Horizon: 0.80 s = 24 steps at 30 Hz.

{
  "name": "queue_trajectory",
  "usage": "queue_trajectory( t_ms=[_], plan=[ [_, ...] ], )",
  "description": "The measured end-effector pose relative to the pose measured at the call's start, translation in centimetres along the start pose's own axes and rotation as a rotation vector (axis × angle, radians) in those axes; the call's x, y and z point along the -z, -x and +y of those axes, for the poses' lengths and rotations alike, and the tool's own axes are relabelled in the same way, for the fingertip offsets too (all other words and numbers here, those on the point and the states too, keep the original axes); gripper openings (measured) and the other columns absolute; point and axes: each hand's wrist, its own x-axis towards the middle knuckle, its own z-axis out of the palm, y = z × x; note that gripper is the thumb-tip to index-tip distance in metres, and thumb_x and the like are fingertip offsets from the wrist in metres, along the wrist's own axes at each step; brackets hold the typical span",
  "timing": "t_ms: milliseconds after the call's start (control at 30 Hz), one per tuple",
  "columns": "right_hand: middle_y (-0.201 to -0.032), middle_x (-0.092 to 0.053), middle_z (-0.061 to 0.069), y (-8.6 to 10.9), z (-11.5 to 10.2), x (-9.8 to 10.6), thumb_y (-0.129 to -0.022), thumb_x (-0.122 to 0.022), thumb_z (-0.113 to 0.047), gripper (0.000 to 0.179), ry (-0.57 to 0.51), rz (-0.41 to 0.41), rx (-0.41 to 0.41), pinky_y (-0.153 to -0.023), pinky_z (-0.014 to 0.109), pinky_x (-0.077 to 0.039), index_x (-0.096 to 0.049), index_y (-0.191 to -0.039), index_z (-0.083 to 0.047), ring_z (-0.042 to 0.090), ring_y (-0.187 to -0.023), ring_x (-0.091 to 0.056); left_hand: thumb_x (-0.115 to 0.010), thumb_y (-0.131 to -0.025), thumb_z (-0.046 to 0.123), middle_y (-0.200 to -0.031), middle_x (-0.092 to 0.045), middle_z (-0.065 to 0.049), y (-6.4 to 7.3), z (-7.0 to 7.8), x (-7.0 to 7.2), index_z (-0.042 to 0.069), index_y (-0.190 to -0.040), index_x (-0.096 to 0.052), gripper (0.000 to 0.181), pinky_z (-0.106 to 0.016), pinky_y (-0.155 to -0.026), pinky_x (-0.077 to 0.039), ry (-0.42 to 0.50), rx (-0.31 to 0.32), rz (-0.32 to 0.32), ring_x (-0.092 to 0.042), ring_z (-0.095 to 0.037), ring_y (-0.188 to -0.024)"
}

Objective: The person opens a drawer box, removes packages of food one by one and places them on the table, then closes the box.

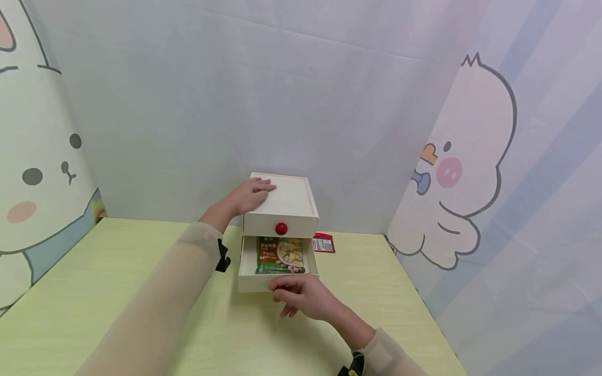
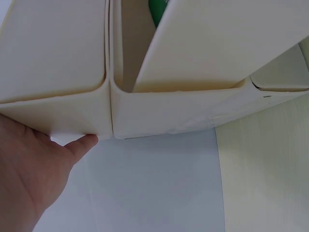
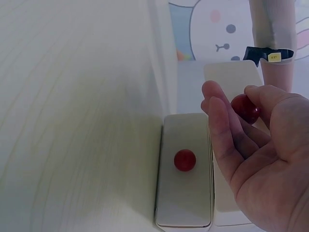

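A white drawer cabinet stands on the table, its middle drawer pulled out. My left hand rests on the cabinet's top near the left edge, fingers extended. With thumb and finger, my right hand pinches the red round knob of the pulled-out drawer. Inside that drawer lies a green and brown food packet with a picture of a bowl. Above it, the top drawer with its red knob is closed. In the right wrist view, another red knob sits on the closed bottom drawer.
A red packet with a white label lies on the table to the right of the cabinet, partly hidden behind it. The light yellow-green table ends at a pale curtain with cartoon animals at both sides.
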Motion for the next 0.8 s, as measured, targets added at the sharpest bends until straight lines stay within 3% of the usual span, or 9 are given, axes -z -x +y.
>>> queue_trajectory(
  t_ms=[800],
  plan=[
    [-0.112, -0.079, 0.029, 1.5, 0.2, -1.2, -0.109, -0.070, -0.022, 0.025, -0.018, -0.001, 0.025, -0.063, 0.029, -0.066, -0.079, -0.126, -0.007, 0.017, -0.072, -0.081, -0.035, -0.115, 0.028, -0.180, -0.035, -0.007, 0.1, 0.1, 0.0, 0.016, -0.163, -0.054, 0.054, -0.062, -0.140, -0.011, 0.004, 0.014, 0.008, -0.013, -0.036, -0.173]
  ],
)
